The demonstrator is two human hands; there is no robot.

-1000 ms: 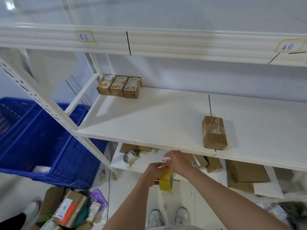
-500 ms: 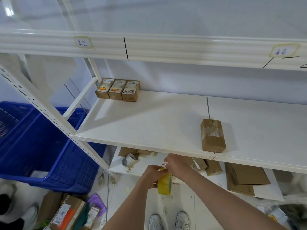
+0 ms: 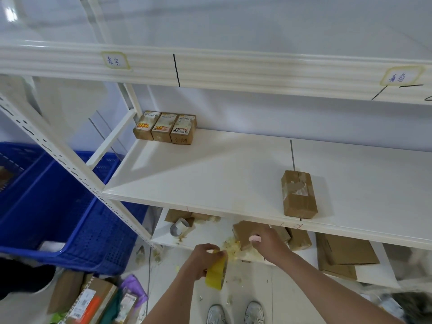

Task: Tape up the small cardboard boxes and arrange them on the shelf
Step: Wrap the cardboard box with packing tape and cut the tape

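Below the white shelf (image 3: 233, 181) front edge: left hand (image 3: 202, 260) grips yellow tape roll (image 3: 216, 274), ready to dispense; right hand (image 3: 266, 242) fingers curl onto small cardboard box (image 3: 244, 233) on lower shelf (image 3: 198, 232), probably steadying it for taping.

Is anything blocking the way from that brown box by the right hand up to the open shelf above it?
Only the shelf's front edge overhangs the box. The right hand must draw it out first; beyond that, nothing visible blocks it.

A blue crate (image 3: 70, 206) (perforated walls) sits beside white sneakers (image 3: 236, 312).
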